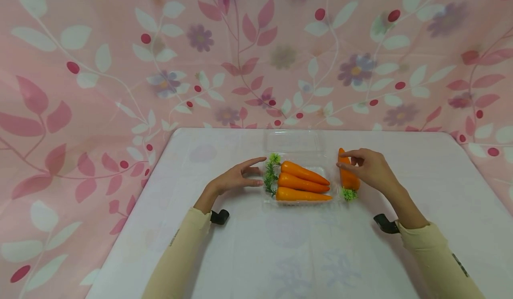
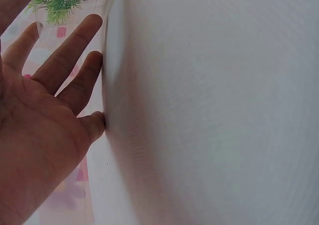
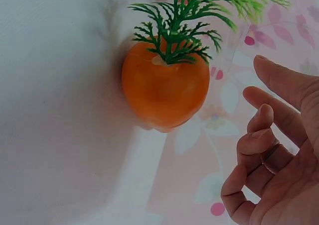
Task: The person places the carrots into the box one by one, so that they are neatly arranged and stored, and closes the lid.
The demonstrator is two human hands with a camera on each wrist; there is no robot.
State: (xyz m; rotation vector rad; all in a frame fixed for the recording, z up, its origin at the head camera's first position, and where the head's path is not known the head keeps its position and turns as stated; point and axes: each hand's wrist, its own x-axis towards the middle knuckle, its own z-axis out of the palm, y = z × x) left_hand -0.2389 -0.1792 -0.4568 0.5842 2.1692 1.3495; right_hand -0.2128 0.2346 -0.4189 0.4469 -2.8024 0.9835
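The single carrot [image 1: 348, 179] lies on the desk, at 3 o'clock of the clear box [image 1: 296, 204], if 12 o'clock is the side far from the person. Its tip points to about 12 o'clock, and its green tuft [image 1: 349, 194] is at 6 o'clock. Above this carrot is the right hand [image 1: 369, 167]. Its thumb and forefinger are separated by a small gap, its other fingers are loosely bent, and it has hold of nothing; in the right wrist view it is apart from the carrot.

In the box lie three carrots [image 1: 303, 182], side by side, with their tips toward 3 and 4 o'clock. Their leafy tops [image 1: 270, 176] gather at the 9 o'clock end. Just beside this end is the left hand [image 1: 236, 177], with fingers spread and rather straight, gripping nothing; whether it touches the box, I cannot tell.

The transparent lid [image 1: 293, 141] is folded back toward 12 o'clock. Under all this is the white-covered desk [image 1: 248, 254]. Both arms wear beige sleeves [image 1: 176, 256], and a black device [image 1: 219, 217] is at each wrist. Behind, at 12 o'clock, hangs a pink floral cloth [image 1: 240, 45].
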